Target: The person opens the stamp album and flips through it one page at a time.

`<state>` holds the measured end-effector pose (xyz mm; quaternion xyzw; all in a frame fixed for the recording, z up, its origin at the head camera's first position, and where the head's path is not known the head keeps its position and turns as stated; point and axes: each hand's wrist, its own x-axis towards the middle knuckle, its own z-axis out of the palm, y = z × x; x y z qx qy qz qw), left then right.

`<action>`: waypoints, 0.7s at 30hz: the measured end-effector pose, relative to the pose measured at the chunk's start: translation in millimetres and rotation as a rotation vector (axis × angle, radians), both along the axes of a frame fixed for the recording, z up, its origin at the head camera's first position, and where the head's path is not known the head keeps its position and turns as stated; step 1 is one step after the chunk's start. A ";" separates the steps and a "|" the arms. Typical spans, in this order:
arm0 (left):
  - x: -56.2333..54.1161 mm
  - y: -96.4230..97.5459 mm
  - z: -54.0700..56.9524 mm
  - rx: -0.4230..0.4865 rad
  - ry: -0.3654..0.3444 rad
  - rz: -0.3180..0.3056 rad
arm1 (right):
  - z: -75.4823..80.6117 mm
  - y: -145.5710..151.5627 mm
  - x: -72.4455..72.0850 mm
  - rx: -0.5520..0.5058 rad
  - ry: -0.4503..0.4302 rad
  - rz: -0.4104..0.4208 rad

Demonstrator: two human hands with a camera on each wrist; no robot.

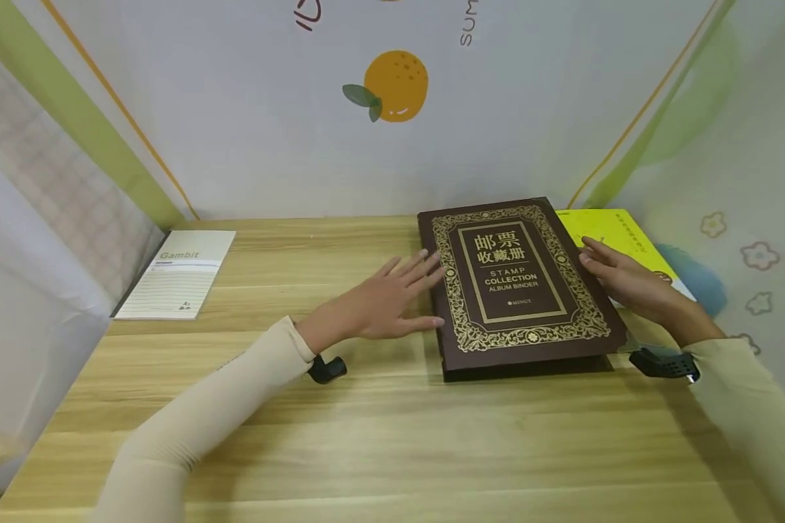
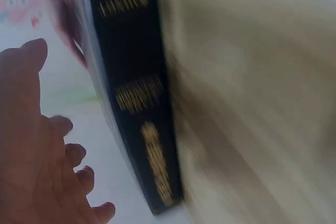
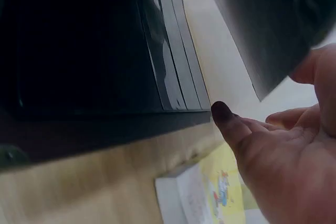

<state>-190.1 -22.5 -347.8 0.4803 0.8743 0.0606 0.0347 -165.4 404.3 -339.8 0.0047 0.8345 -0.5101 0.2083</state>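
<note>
A dark brown stamp album binder [image 1: 513, 280] with gold lettering lies shut on the wooden table [image 1: 366, 436]. My left hand [image 1: 392, 298] is flat and open on the table, its fingertips against the binder's spine edge [image 2: 137, 98]. On the other side, my right hand [image 1: 618, 276] reaches with straight fingers to the binder's right edge, over a yellow booklet [image 1: 618, 236]. In the right wrist view the thumb [image 3: 228, 124] lies at the binder's page edges [image 3: 176, 61], with the yellow booklet [image 3: 220, 192] below. The left wrist view is blurred.
A lined "Gambit" notepad [image 1: 179, 272] lies at the table's far left. Printed fabric walls [image 1: 392, 109] close in the back and both sides. Bare wooden tabletop stretches in front of the binder.
</note>
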 end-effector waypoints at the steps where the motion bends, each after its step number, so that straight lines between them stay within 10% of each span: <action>1: 5.1 7.3 1.1 -0.006 0.005 -0.032 | -2.5 -1.1 -0.6 -0.021 -0.019 -0.004; 10: 44.4 47.4 5.1 -0.201 0.013 -0.219 | -12.2 3.6 2.2 -0.181 -0.029 -0.012; 21: 45.7 51.5 3.6 -0.238 0.005 -0.237 | -10.4 12.2 3.3 -0.553 0.018 0.055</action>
